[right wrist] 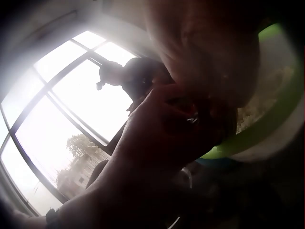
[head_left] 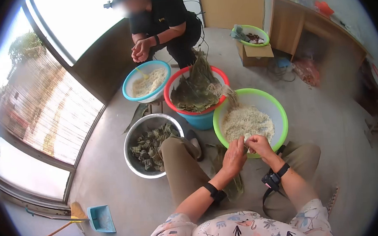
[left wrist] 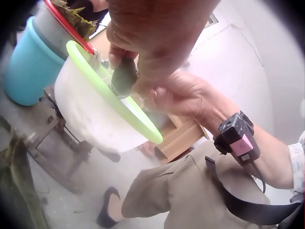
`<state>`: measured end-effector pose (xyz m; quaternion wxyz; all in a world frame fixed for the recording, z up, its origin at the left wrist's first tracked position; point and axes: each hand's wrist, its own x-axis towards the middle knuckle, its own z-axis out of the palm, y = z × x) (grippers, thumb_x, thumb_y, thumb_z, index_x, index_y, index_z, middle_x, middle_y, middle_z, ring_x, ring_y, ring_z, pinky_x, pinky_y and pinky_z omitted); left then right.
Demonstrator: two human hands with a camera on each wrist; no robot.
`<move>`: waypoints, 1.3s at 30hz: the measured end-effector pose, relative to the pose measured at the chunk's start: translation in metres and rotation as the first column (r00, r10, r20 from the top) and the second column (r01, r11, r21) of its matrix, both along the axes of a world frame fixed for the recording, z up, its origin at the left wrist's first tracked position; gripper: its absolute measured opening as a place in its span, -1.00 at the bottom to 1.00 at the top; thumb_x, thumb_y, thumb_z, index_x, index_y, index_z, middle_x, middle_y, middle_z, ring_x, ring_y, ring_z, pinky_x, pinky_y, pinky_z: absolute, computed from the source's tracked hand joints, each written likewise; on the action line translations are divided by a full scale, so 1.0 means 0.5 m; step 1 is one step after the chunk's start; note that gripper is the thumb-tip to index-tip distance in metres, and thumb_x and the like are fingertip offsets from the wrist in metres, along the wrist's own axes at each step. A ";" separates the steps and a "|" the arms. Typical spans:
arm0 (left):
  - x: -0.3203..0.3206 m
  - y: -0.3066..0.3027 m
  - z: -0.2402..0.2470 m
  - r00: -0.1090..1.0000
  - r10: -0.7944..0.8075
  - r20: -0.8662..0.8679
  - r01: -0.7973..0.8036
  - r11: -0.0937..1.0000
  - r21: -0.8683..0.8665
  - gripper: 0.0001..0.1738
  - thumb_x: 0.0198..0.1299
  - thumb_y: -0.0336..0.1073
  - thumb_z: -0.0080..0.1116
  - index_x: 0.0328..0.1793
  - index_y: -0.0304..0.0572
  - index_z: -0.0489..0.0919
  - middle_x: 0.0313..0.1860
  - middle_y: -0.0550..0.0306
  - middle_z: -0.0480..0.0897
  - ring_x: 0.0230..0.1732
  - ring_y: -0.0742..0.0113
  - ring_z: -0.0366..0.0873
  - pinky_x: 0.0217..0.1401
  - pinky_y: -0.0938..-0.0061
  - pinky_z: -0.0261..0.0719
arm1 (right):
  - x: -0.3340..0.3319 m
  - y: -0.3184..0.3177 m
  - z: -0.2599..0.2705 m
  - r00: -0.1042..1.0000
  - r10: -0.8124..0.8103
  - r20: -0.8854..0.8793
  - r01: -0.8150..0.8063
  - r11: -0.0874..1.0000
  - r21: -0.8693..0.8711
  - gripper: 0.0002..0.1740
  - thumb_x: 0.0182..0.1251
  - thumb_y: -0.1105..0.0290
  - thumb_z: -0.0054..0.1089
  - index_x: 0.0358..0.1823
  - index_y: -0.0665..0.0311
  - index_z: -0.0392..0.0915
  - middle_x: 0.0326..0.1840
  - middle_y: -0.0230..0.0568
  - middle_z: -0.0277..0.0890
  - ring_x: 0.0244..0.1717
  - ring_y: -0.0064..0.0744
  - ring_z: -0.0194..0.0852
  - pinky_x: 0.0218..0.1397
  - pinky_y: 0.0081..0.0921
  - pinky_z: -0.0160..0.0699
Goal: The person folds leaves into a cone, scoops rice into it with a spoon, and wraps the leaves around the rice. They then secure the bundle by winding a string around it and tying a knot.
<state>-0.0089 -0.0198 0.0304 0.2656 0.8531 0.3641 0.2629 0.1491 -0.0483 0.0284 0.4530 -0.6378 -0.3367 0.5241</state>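
Observation:
Over the near rim of the green-rimmed basin (head_left: 280, 111), my two hands meet around a small leaf-wrapped rice dumpling (left wrist: 125, 78). My left hand (head_left: 234, 156) grips it, its dark green side showing between the fingers in the left wrist view. Close against it, my right hand (head_left: 260, 146) has its fingers curled at the dumpling's end, largely hidden behind the left hand in the left wrist view. White rice (head_left: 248, 122) lies in the basin below. In the right wrist view both hands are dark against the window light.
A red-rimmed tub of leaves (head_left: 191, 91) with a bundle of strings (head_left: 222, 90) stands ahead. Left of it are a blue-rimmed rice basin (head_left: 128, 89) and a metal bowl (head_left: 128, 155) of wrapped dumplings. Another person (head_left: 165, 23) crouches opposite. Loose leaves (head_left: 233, 183) lie between my legs.

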 end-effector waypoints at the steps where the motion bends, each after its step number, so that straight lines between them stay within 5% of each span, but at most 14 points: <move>1: 0.000 -0.003 -0.001 1.000 0.006 -0.009 -0.006 1.000 -0.017 -0.13 -0.16 -0.46 0.38 0.34 -0.24 0.20 -0.06 -0.17 0.41 0.04 -0.15 0.44 0.06 0.17 0.49 | -0.002 -0.002 -0.001 1.000 0.007 0.006 -0.007 0.999 0.031 -0.88 0.28 0.39 0.21 -0.33 0.29 0.54 -0.51 -0.45 0.47 -0.56 -0.68 0.40 -0.49 -0.67 0.37; 7: 0.016 -0.012 -0.002 0.994 0.089 0.065 -0.083 0.993 -0.084 -0.17 -0.14 -0.40 0.36 0.32 -0.25 0.23 -0.09 -0.19 0.45 0.00 -0.17 0.48 -0.01 0.13 0.53 | -0.017 0.005 0.000 0.996 -0.035 -0.078 0.048 0.985 0.167 -0.90 0.27 0.45 0.16 -0.39 0.31 0.52 -0.54 -0.44 0.46 -0.57 -0.69 0.37 -0.52 -0.67 0.33; 12: 0.016 -0.014 -0.011 0.993 0.090 0.078 -0.083 0.992 -0.090 -0.18 -0.11 -0.35 0.34 0.33 -0.25 0.23 0.00 -0.25 0.48 0.02 -0.22 0.50 0.01 0.12 0.54 | -0.017 0.022 -0.032 0.921 0.019 0.389 -0.087 0.984 0.158 -0.87 0.23 0.42 0.17 -0.35 0.36 0.52 -0.48 -0.20 0.59 -0.44 -0.47 0.54 -0.31 -0.45 0.54; 15: 0.006 -0.001 -0.028 0.993 0.076 0.095 -0.064 0.990 -0.122 -0.15 -0.13 -0.28 0.38 0.33 -0.29 0.24 0.07 -0.29 0.51 0.09 -0.23 0.50 0.08 0.13 0.53 | -0.020 0.039 -0.042 0.897 0.061 0.438 -0.141 0.978 0.153 -0.83 0.22 0.36 0.18 -0.38 0.34 0.53 -0.50 -0.15 0.57 -0.45 -0.37 0.55 -0.32 -0.40 0.52; 18: -0.018 0.025 0.005 0.999 -0.032 0.035 0.040 0.961 -0.275 -0.11 -0.16 -0.18 0.46 0.33 -0.22 0.27 -0.15 -0.26 0.63 -0.05 -0.22 0.59 0.01 0.14 0.54 | -0.023 0.054 -0.046 0.863 0.122 0.490 -0.192 0.977 0.097 -0.82 0.18 0.33 0.17 -0.34 0.33 0.57 -0.46 -0.11 0.61 -0.40 -0.30 0.61 -0.29 -0.37 0.55; 19: -0.028 0.040 -0.014 0.996 -0.048 0.078 0.070 0.949 -0.307 -0.10 -0.15 -0.15 0.47 0.33 -0.23 0.27 -0.22 -0.20 0.66 -0.10 -0.15 0.64 -0.03 0.18 0.56 | -0.024 0.056 -0.058 0.893 0.115 0.436 -0.208 0.963 0.172 -0.87 0.27 0.40 0.13 -0.38 0.32 0.51 -0.57 -0.34 0.52 -0.63 -0.62 0.39 -0.59 -0.60 0.36; 22: -0.063 0.089 -0.026 0.989 -0.136 -0.055 0.100 0.899 -0.427 -0.27 -0.02 -0.31 0.37 0.32 -0.20 0.34 -0.32 -0.07 0.70 -0.23 0.09 0.69 -0.14 0.32 0.59 | -0.027 0.053 -0.036 0.916 0.214 0.340 -0.239 0.970 0.033 -0.88 0.27 0.42 0.11 -0.35 0.33 0.51 -0.51 -0.30 0.58 -0.64 -0.65 0.37 -0.58 -0.62 0.36; 25: -0.083 0.124 -0.030 0.959 -0.192 -0.206 0.116 0.935 -0.335 -0.63 0.02 -0.32 0.29 0.00 -0.23 0.61 -0.36 0.02 0.70 -0.26 0.16 0.69 -0.16 0.34 0.58 | -0.024 0.062 -0.038 0.923 0.258 0.286 -0.282 0.958 0.047 -0.89 0.27 0.43 0.10 -0.30 0.34 0.51 -0.46 -0.27 0.62 -0.65 -0.67 0.34 -0.57 -0.65 0.35; 28: -0.091 0.148 -0.016 0.909 -0.212 -0.359 0.101 0.948 -0.303 -0.74 0.04 -0.26 0.26 -0.20 -0.26 0.67 -0.38 0.00 0.70 -0.29 0.18 0.69 -0.17 0.35 0.57 | -0.025 0.063 -0.041 0.923 0.251 0.293 -0.279 0.959 0.055 -0.85 0.20 0.39 0.11 -0.36 0.32 0.58 -0.50 -0.31 0.65 -0.66 -0.61 0.42 -0.54 -0.56 0.43; 33: -0.084 0.170 0.018 0.950 -0.209 -0.233 0.100 0.907 -0.408 -0.73 -0.01 -0.15 0.28 -0.30 -0.19 0.70 -0.41 -0.01 0.69 -0.32 0.14 0.67 -0.17 0.34 0.58 | -0.029 0.057 -0.022 0.912 0.310 0.267 -0.331 0.943 0.036 -0.89 0.15 0.46 0.17 -0.34 0.34 0.59 -0.49 -0.33 0.63 -0.64 -0.62 0.41 -0.54 -0.60 0.41; 39: -0.060 0.160 0.011 0.979 -0.176 -0.103 0.082 0.801 -0.593 -0.71 0.14 -0.13 0.23 -0.29 -0.25 0.67 -0.46 0.20 0.64 -0.43 0.49 0.52 -0.35 0.58 0.45 | -0.034 0.050 -0.012 0.902 0.338 0.267 -0.360 0.932 0.035 -0.90 0.14 0.46 0.25 -0.34 0.34 0.61 -0.49 -0.34 0.60 -0.63 -0.64 0.39 -0.52 -0.62 0.40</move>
